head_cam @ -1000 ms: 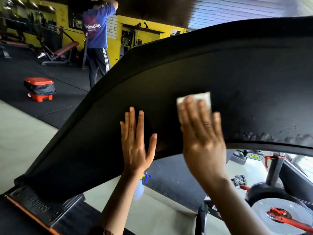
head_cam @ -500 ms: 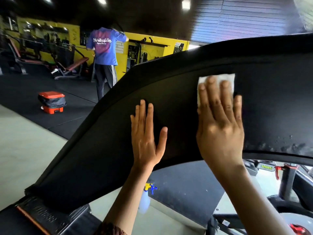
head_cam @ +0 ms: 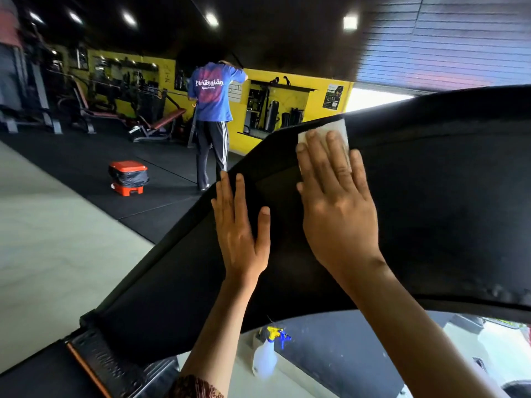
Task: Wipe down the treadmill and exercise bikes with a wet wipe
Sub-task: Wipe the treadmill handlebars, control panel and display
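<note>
Head: right hand (head_cam: 336, 202), wipe (head_cam: 339, 128) (perhaps treadmill (head_cam: 436, 196))

Pale grey floor (head_cam: 57, 254), partly covered by black mats (head_cam: 86, 156). On a mat, an orange bin (head_cam: 128, 177); on the grey part, a spray bottle (head_cam: 264, 359).

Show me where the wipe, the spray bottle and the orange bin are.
wipe (head_cam: 336, 126): head view, on the white part left uncovered at its top edge.
spray bottle (head_cam: 264, 359): head view, on the middle of its clear body.
orange bin (head_cam: 128, 166): head view, on its orange lid.
</note>
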`<state>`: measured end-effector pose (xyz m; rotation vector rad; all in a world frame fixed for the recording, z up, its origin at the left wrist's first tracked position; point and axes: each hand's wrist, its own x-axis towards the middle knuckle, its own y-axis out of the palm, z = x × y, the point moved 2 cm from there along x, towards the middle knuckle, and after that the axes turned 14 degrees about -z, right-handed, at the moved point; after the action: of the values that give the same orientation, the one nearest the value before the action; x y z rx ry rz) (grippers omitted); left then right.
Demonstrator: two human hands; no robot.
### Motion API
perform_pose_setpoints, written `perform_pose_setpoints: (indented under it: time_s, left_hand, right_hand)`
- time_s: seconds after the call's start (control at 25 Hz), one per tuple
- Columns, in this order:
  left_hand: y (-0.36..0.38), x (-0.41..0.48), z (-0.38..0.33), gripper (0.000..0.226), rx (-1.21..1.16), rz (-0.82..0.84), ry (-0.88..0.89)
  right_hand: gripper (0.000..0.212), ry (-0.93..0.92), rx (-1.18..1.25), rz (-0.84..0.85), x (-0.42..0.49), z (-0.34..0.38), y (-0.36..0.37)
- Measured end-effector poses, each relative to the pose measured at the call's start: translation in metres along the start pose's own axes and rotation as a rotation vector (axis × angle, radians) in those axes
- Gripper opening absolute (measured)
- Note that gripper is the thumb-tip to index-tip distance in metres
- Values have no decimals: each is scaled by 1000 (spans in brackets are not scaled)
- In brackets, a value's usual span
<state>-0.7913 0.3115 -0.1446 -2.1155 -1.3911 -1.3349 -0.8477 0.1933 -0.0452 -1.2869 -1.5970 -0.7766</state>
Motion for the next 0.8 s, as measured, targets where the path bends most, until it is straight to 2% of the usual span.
perform_pose_setpoints:
  time_s: [0.08,0.2,0.24,0.36,0.44,0.52,0.64,0.8]
  left_hand:
    - [1,1,13,61,-13,40,-11]
    - [-6,-5,37,61,23,82,14]
    - [-11,-6,44,61,32,79,-11]
    - [-23,-8,61,63,24,58,-86]
    - [-25,-8,69,64,19,51,-103]
    - [-26,-12,77,65,20,46,-113]
    - [-33,-23,95,64,41,65,-96]
    - [-48,-39,123,61,121,132,-122]
  right_hand:
    - [49,-61,-37,135,2,28,21]
    - [60,-277,-108,332,4,67,40]
    - [62,-282,-95,373,8,67,39]
    - [64,-68,-90,154,18,40,29]
    - [60,-17,-138,105,16,35,35]
    - [59,-119,-152,140,11,59,50]
    - [62,-336,-151,289,-11,103,74]
    - [62,-479,-42,467,-28,129,90]
